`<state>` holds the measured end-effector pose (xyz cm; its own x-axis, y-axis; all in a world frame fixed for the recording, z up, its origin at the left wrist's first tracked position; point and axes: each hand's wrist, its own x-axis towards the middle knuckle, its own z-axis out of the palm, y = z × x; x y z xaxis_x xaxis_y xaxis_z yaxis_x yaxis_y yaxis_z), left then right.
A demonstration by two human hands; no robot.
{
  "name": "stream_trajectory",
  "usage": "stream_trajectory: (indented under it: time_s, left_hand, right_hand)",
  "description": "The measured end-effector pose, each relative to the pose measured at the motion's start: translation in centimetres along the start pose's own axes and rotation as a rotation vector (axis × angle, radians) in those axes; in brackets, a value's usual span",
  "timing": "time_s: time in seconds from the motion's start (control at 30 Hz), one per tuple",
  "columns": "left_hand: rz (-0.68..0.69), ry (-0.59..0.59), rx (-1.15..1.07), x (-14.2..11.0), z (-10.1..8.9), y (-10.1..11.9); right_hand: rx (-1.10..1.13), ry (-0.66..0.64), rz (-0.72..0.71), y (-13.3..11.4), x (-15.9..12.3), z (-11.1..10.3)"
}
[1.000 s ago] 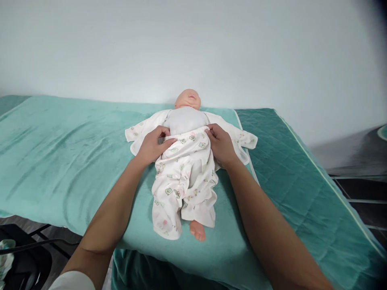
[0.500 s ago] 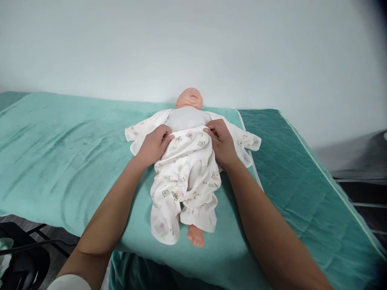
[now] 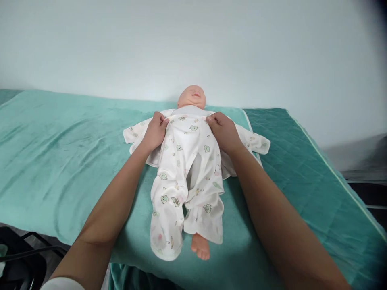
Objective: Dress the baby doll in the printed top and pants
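A baby doll (image 3: 192, 96) lies on its back, head toward the wall. White printed baby pants (image 3: 178, 161) cover its legs and most of its torso, with an opening at the crotch. My left hand (image 3: 156, 131) pinches the waistband's left corner, and my right hand (image 3: 224, 132) pinches the right corner, both at chest height. Beneath lies a white baby jacket (image 3: 258, 143), spread open with its sleeves out to both sides. One bare doll foot (image 3: 200, 246) shows below the right pant leg; the other foot is hidden inside the left leg.
A light green sheet (image 3: 75, 161) covers the bed. To the right, a darker green quilted cover (image 3: 302, 181) runs to the bed's edge. A pale wall (image 3: 193, 44) stands behind. At lower left is a black chair-like object (image 3: 27, 257) with a cable.
Both hands have pulled the waistband up from the doll's belly to its chest. The pants now lie stretched smoother, and less of the grey torso shows.
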<state>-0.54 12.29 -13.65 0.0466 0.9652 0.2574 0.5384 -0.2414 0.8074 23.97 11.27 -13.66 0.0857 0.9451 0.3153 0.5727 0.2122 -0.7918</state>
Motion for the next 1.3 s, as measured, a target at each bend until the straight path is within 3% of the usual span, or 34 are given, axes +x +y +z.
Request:
stream_trajectory:
  time_s: [0.13, 0.47, 0.67, 0.83, 1.0, 1.3]
  left_hand:
    - [-0.052, 0.055, 0.022, -0.3, 0.4, 0.0]
    - [-0.16, 0.061, 0.276, -1.4, 0.1, 0.2]
    - [-0.136, -0.042, 0.38, -1.5, -0.6, 0.2]
    - [-0.141, -0.06, 0.361, -2.1, -1.0, -0.1]
    - [-0.143, -0.108, 0.314, -2.4, -1.4, -0.4]
    - [-0.06, -0.273, 0.22, -2.8, -2.4, 0.8]
  right_hand:
    - [0.062, -0.028, 0.07, -0.1, 0.2, 0.1]
    - [0.283, -0.055, 0.017, -0.2, -2.2, -0.4]
    - [0.229, 0.093, 0.003, -0.1, -3.5, -0.1]
    - [0.052, 0.199, 0.01, 0.2, -5.0, 0.0]
    - [0.027, -0.037, 0.184, 0.2, -6.9, -1.4]
    - [0.514, -0.224, 0.302, 0.3, -7.5, -1.7]
